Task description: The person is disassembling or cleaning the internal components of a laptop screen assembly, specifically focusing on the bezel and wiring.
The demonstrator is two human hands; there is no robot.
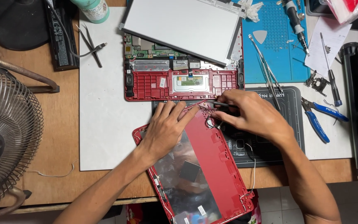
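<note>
the red plastic lid shell (212,157) of a laptop lies tilted across the near edge of the wooden counter (59,137), its lower corner hanging past that edge. its inside faces up: a dull silvery foil sheet with a dark square patch in the middle, ribbed red rim, thin wires along its right edge. the left hand (164,130) lies flat on the shell's upper part, fingers spread and pressing down, not closed on anything. the right hand (249,114) sits at the shell's top corner, its grip pinched together on a slim dark tool (218,104) whose tip meets the red rim there.

just beyond the shell rests the red laptop base (183,79), opened, showing a green circuit board, metal brackets and a pale touchpad plate. a flat grey screen panel (183,27) lies slanted over the base's far half. both rest on a smooth white sheet (100,108). right of the shell a black work mat (270,145) lies under the right hand, and farther beyond it a blue gridded mat (276,45) carrying long steel tweezers (266,70) and a grey triangular pick (260,36). blue-handled pliers (320,118) lie to the right of the shell, a screwdriver (330,72) above them. far left of the shell stands a wire-caged fan (5,132); a black battery pack (61,37) lies beyond it.
</note>
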